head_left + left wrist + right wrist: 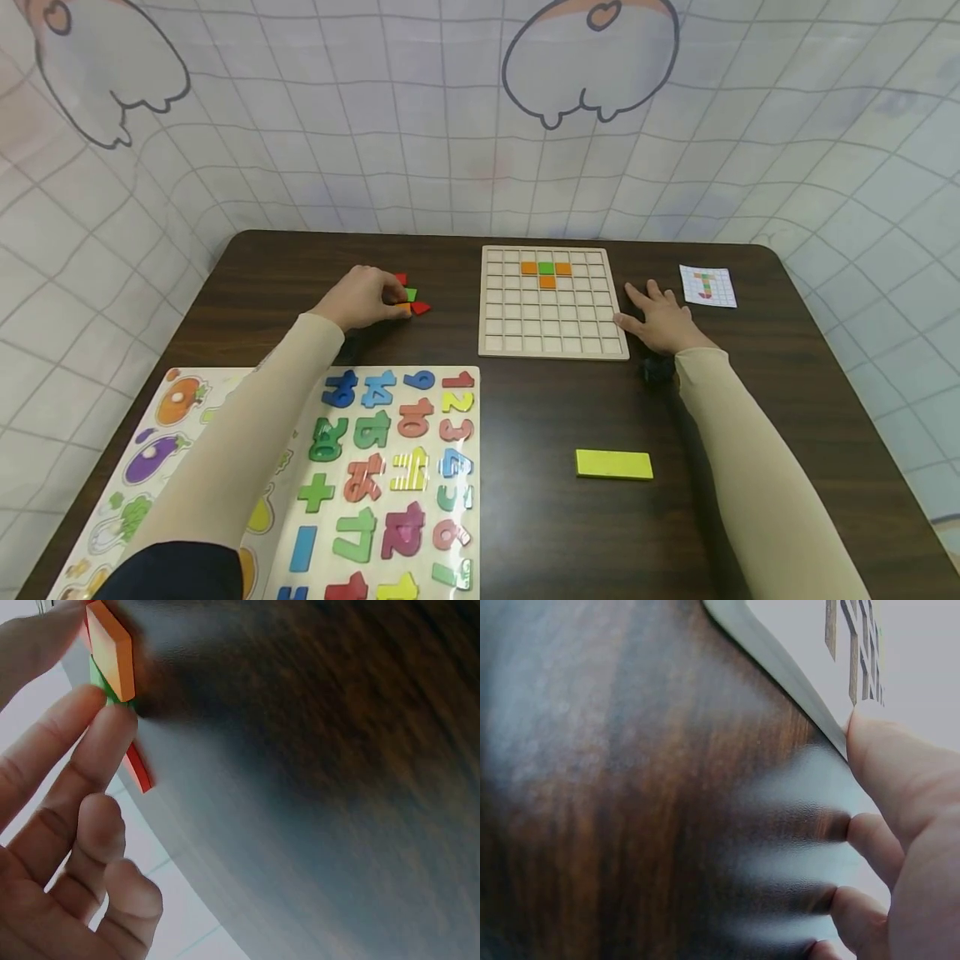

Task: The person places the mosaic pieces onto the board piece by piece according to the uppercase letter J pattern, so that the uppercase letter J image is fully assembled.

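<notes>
The left hand point(362, 297) pinches an orange tile point(112, 652) between thumb and fingertips — the right hand point(663, 321), fingers spread, touches the board point(555, 325), apparently to steady it.

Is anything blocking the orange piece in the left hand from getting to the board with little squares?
Yes: a red piece lies just beside the orange piece, towards the board. Beyond it, nothing visible stands in the way.

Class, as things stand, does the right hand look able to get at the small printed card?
Probably yes: the card lies on the table close beside the right hand, with nothing visible between them. The thumb rests against the grid board, but the fingers look spread and hold nothing.
</notes>
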The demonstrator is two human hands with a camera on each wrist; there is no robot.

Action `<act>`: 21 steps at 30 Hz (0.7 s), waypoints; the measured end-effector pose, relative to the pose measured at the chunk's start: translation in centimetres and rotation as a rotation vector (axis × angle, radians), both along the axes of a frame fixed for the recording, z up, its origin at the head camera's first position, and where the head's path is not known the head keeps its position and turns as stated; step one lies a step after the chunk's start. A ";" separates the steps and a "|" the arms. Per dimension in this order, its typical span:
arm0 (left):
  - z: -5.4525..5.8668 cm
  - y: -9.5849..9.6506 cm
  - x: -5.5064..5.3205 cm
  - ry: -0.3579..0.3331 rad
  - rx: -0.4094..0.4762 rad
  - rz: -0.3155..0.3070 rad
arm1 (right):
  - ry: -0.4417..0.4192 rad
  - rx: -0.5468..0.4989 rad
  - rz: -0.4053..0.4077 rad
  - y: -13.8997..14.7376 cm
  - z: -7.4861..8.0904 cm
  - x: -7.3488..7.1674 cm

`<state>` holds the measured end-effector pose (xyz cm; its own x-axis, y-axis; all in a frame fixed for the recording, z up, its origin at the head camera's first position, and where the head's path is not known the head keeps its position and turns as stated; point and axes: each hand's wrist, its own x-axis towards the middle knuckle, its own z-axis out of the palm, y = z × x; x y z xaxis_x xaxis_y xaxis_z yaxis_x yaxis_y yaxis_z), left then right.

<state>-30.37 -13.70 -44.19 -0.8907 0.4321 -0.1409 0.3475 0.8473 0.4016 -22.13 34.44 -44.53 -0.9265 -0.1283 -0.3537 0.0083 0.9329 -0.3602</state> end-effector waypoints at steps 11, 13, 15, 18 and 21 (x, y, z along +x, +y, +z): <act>0.2 1.3 -0.8 0.031 -0.028 0.008 | 0.000 -0.009 -0.015 0.2 -0.4 -0.1; 0.1 1.5 -1.0 0.023 -0.047 0.003 | -0.006 -0.003 -0.017 0.1 -0.4 -0.1; 0.1 1.6 -1.2 0.016 -0.056 -0.003 | -0.007 0.000 -0.018 0.0 -0.2 0.0; 0.1 1.8 -1.5 0.018 -0.061 -0.011 | -0.004 0.005 -0.016 -0.1 0.0 0.0; 0.2 2.0 -1.6 0.021 -0.053 -0.014 | 0.000 0.012 -0.010 0.0 0.0 0.0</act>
